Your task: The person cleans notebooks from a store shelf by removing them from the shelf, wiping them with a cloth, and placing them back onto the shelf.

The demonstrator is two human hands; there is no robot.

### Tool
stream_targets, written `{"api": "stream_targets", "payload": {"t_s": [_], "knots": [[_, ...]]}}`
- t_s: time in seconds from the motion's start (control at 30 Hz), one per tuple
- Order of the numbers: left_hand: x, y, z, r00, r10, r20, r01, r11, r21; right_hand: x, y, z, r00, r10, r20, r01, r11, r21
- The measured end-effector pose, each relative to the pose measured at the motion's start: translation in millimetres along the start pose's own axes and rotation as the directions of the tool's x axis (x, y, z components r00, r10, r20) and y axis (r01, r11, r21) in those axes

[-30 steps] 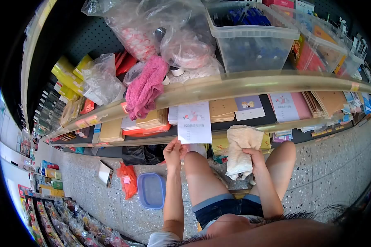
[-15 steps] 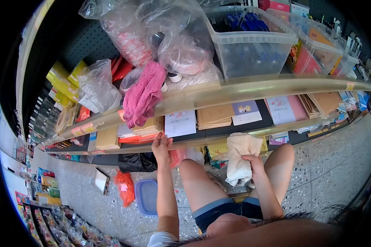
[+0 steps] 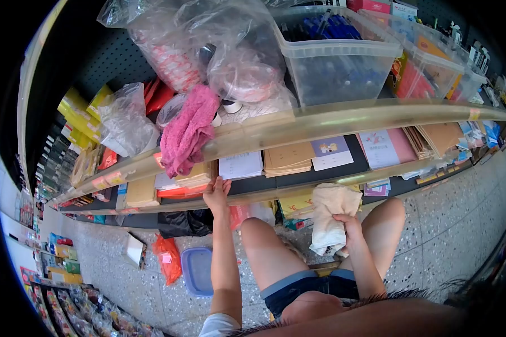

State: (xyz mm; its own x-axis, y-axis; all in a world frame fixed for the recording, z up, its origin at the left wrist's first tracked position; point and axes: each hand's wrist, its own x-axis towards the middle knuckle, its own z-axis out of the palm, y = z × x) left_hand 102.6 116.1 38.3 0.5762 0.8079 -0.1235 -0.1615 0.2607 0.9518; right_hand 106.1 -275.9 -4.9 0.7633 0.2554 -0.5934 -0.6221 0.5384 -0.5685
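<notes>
- Speckled floor (image 3: pixel 438 224) spreads beneath the stocked lower shelf (image 3: pixel 298 178);
- my left hand (image 3: pixel 216 195) is at its front edge, fingers partly curled; I cannot tell whether they grip anything;
- my right hand (image 3: pixel 351 229) is closed on the folded cream cloth (image 3: pixel 331 210), probably bunched to keep it off the stock;
- just beyond my left fingers, the white booklet (image 3: pixel 240 167) lies flat beside the brown notebooks (image 3: pixel 289 157), seemingly lined up so its cover shows;
- the pink cloth (image 3: pixel 188 135) drapes over the upper rail (image 3: pixel 320 118), perhaps parked within reach; the blue basin (image 3: pixel 198 272) sits on the floor;
- a second ago my left hand pinched the white booklet out past the edge; now it rests farther in, released.
</notes>
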Motion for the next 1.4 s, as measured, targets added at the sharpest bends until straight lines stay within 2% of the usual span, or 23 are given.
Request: {"api": "stream_targets", "payload": {"t_s": [0.23, 0.33, 0.47, 0.53, 0.83, 0.93, 1.03, 1.3, 1.4], "knots": [[5, -8, 4, 0.999, -0.006, -0.037, 0.003, 0.998, -0.066, -2, 0, 2, 1.000, -0.023, 0.021, 0.024, 1.000, -0.011], [12, -14, 3, 1.000, -0.004, -0.020, 0.002, 0.996, -0.089, -5, -2, 5, 1.000, 0.017, 0.003, -0.017, 1.000, 0.001], [14, -15, 3, 1.000, -0.006, -0.021, 0.003, 0.992, -0.130, -20, -11, 21, 0.999, -0.019, -0.040, 0.019, 1.000, 0.009], [7, -12, 9, 1.000, 0.009, -0.027, -0.012, 0.992, -0.124, -16, -11, 11, 0.999, 0.021, -0.044, -0.022, 1.000, -0.021], [1, -12, 18, 0.997, 0.080, -0.005, -0.080, 0.996, -0.048, -12, -6, -1, 0.997, -0.046, -0.062, 0.047, 0.999, 0.011], [2, -12, 19, 0.997, 0.069, -0.018, -0.070, 0.997, -0.041, -13, -10, -4, 0.997, -0.025, -0.076, 0.021, 0.998, -0.063], [2, -11, 19, 0.997, 0.082, -0.017, -0.082, 0.996, -0.040, -14, -8, -2, 0.996, -0.057, -0.075, 0.054, 0.998, -0.039], [7, -18, 18, 0.987, 0.161, -0.014, -0.159, 0.984, 0.081, -19, -14, 2, 0.996, -0.017, -0.082, 0.013, 0.999, -0.040], [18, -27, 10, 0.980, 0.200, 0.012, -0.201, 0.977, 0.065, -20, -14, 4, 0.997, 0.004, -0.074, -0.003, 1.000, 0.013]]}}
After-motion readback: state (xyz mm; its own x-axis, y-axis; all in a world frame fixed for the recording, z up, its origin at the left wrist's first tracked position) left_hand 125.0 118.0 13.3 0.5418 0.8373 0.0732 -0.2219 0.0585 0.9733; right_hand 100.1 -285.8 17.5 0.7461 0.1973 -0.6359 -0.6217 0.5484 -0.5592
